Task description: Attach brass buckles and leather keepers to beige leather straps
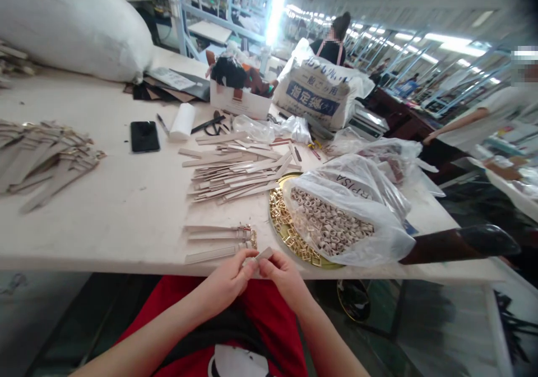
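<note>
Just left of the round gold-coloured metal tray (pixel 330 265), a short flat beige strip (pixel 264 253) lies between both hands, its visible length slanting towards the tray. Left hand (pixel 236 273) and right hand (pixel 281 270), the latter nearer the tray, have fingers pinched together on it.

L hand (pixel 230 279) & R hand (pixel 284 277) close tog., both pinching, forearms (pixel 170 318) angled fwd
</note>
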